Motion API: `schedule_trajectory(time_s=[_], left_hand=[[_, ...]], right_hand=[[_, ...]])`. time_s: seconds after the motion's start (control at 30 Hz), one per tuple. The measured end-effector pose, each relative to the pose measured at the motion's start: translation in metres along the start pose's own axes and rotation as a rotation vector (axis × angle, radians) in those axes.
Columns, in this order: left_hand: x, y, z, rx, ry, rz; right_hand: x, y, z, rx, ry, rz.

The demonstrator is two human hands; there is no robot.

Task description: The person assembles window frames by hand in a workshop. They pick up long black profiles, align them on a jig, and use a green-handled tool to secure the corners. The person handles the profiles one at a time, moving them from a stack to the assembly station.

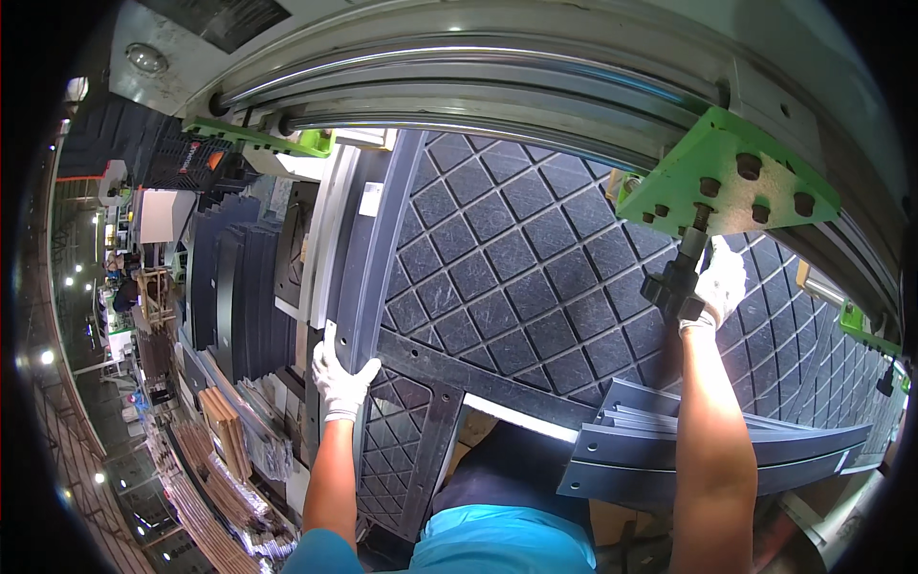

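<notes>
My left hand [341,379], in a white glove, rests at the near end of a long dark grey panel strip [371,258] with a white label. Its thumb and fingers are spread apart across the strip's end. My right hand [724,282], also gloved, reaches forward over the grooved black table [516,277], just right of a black clamp knob [675,287]. That knob hangs on a threaded rod below a green bracket [736,182]. The right fingers point away from me and look stretched out; the knob and bracket hide part of them. I see nothing held there.
Several bent grey metal strips [708,450] lie at the table's near right edge, under my right forearm. Steel rails [469,57] cross above the far side. At left stand stacked dark panels [253,297] and brown boards [222,430]. A second green bracket [277,142] sits far left.
</notes>
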State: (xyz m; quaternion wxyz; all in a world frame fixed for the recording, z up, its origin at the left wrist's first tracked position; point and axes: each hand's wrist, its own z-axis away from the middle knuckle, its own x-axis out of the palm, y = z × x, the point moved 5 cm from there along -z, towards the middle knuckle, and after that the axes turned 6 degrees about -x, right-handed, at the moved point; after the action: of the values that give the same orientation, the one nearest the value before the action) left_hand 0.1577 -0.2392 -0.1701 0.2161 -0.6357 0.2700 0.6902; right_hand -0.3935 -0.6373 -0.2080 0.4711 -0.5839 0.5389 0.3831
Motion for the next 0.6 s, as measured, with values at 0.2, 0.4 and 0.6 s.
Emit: schedule_trajectory(time_s=[0.2,0.4,0.6], left_hand=[[-0.003,0.002,0.004,-0.001,0.027,0.015],[-0.005,0.0,0.006,-0.031,0.043,-0.013],[-0.008,-0.005,0.012,-0.069,0.025,0.014]], right_hand=[[0.006,0.004,0.003,0.007,0.031,-0.015],[0.007,0.006,0.003,0.031,0.004,-0.054],[-0.019,0.001,0.001,-0.042,-0.166,-0.148]])
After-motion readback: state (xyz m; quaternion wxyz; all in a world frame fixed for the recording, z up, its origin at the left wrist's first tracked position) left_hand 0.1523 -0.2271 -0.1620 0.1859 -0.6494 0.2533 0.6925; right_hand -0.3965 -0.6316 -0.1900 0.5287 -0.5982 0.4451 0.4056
